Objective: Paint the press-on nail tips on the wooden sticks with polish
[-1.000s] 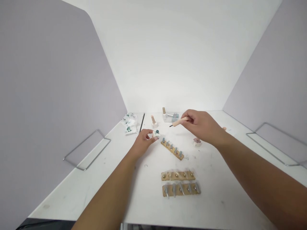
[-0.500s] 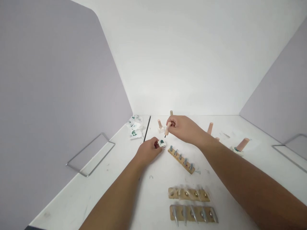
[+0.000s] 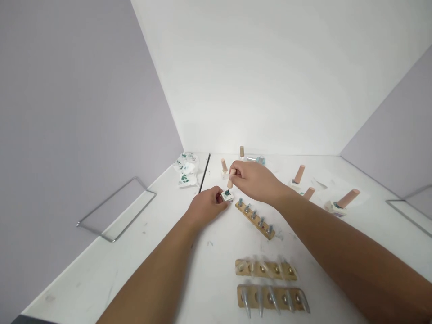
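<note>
My left hand [image 3: 209, 204] is closed round a small white nail polish bottle [image 3: 227, 196] on the table, its open neck smeared dark green. Pinched in my right hand [image 3: 251, 177] is a pale pink nail polish brush cap [image 3: 231, 179], pointing down, with the dark brush tip at the bottle's mouth. Just right of the bottle lies a slanted wooden strip [image 3: 255, 220] bearing several bluish false nail tips. Nearer to me are a second wooden strip [image 3: 266, 269] and a third wooden strip [image 3: 273, 298], both with clear nail tips.
Crumpled white tissue [image 3: 187, 170] with green stains lies at the back left. Capped polish bottles stand behind my hands [image 3: 224, 167] and to the right [image 3: 347, 199]. Wire handles [image 3: 116, 209] stick out by the left wall. A dark seam [image 3: 204, 173] crosses the table.
My right hand has lowered the brush cap leftward, bringing the brush from above the bottle down to its neck. My left hand still holds the bottle. The camera view has shifted slightly.
</note>
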